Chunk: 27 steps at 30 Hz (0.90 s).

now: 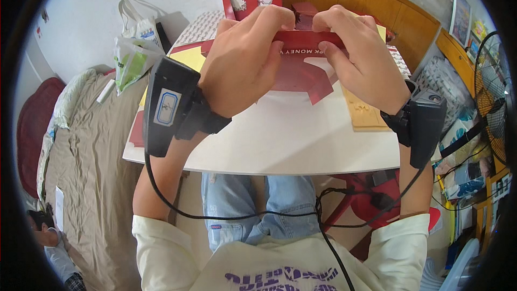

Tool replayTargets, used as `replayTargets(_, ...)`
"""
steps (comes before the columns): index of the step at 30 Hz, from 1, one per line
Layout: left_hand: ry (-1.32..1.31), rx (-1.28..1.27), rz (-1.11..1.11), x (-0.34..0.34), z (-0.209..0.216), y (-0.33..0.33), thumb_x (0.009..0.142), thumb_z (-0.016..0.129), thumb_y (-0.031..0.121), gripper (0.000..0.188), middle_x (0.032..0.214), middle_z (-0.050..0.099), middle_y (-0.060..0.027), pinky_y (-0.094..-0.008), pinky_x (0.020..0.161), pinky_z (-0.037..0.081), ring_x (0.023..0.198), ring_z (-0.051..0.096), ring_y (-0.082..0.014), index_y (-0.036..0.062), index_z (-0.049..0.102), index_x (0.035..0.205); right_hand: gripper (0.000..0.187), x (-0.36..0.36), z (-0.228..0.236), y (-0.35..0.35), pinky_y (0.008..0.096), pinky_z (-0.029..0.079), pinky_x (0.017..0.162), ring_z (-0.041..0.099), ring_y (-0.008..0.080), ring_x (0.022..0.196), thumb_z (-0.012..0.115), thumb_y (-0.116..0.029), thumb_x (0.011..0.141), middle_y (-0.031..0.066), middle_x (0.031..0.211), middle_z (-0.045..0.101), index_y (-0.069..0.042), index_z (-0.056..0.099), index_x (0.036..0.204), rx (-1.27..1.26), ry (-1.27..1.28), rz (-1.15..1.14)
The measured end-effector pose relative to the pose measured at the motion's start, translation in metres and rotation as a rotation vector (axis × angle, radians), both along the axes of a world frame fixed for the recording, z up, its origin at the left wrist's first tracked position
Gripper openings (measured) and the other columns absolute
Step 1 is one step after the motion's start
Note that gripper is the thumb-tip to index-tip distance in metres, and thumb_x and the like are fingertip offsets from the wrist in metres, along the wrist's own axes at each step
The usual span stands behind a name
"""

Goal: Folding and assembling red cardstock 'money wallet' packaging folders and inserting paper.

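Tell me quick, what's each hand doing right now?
Left hand: closed, pinching the left side of a red cardboard piece.
Right hand: closed, pinching the right side of the same piece.

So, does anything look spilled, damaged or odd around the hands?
No spill or damage shows. The left hand and right hand grip the red cardboard. Only the black cable looks slightly untidy: it sags from the left wrist device across the jeans and might snag.
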<state>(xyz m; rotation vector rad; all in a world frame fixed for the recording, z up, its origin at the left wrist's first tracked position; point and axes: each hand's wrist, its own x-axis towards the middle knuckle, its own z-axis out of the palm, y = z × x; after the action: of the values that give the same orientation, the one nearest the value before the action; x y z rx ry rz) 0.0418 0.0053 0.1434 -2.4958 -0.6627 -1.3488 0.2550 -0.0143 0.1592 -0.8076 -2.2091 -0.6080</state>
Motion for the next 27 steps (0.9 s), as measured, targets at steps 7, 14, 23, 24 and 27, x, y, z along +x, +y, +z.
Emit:
replayTargets(7, 0.124, 0.236, 0.042, -0.004, 0.003, 0.005, 0.080, 0.057, -0.005, 0.027, 0.094, 0.062, -0.0092, -0.0326, 0.076, 0.040, 0.078, 0.059, -0.0255, 0.0069, 0.053, 0.104, 0.021, 0.003, -0.004, 0.003, 0.0395, 0.037, 0.079, 0.057, 0.0242, 0.085, 0.060, -0.002, 0.078, 0.0046, 0.088, 0.056, -0.011, 0.054, 0.096, 0.122, -0.025, 0.029)
replayTargets(14, 0.073, 0.211, 0.025, -0.002, 0.012, -0.001, 0.081, 0.057, -0.004, 0.028, 0.093, 0.061, -0.0092, -0.0347, 0.072, 0.043, 0.080, 0.058, -0.0264, 0.0064, 0.053, 0.106, 0.017, -0.004, 0.005, -0.010, 0.0381, 0.038, 0.078, 0.058, 0.0246, 0.080, 0.061, -0.002, 0.079, 0.0036, 0.084, 0.057, -0.010, 0.053, 0.092, 0.112, 0.141, 0.001)
replayTargets(23, 0.106, 0.054, 0.045, -0.008, 0.019, -0.016, 0.086, 0.052, 0.002, 0.024, 0.097, 0.061, -0.0104, -0.0359, 0.077, 0.041, 0.082, 0.057, -0.0277, 0.0062, 0.051, 0.110, 0.012, -0.012, 0.009, -0.014, 0.0369, 0.035, 0.074, 0.057, 0.0259, 0.074, 0.059, -0.003, 0.080, 0.0048, 0.080, 0.057, -0.009, 0.053, 0.087, -0.019, 0.205, 0.058)
replayTargets(24, 0.138, 0.087, 0.074, -0.008, 0.019, -0.013, 0.085, 0.054, 0.002, 0.025, 0.099, 0.061, -0.0098, -0.0360, 0.077, 0.040, 0.083, 0.057, -0.0274, 0.0066, 0.051, 0.109, 0.012, -0.012, 0.009, -0.013, 0.0369, 0.035, 0.074, 0.057, 0.0259, 0.074, 0.059, -0.003, 0.080, 0.0048, 0.080, 0.057, -0.009, 0.053, 0.087, -0.017, 0.205, 0.061)
replayTargets(27, 0.186, 0.176, 0.113, -0.007, 0.017, -0.008, 0.081, 0.060, 0.003, 0.029, 0.103, 0.059, -0.0083, -0.0357, 0.076, 0.038, 0.086, 0.057, -0.0262, 0.0073, 0.052, 0.109, 0.011, -0.009, 0.011, -0.010, 0.0369, 0.036, 0.071, 0.057, 0.0255, 0.074, 0.059, -0.002, 0.081, 0.0049, 0.080, 0.056, -0.009, 0.053, 0.088, 0.038, 0.176, 0.056)
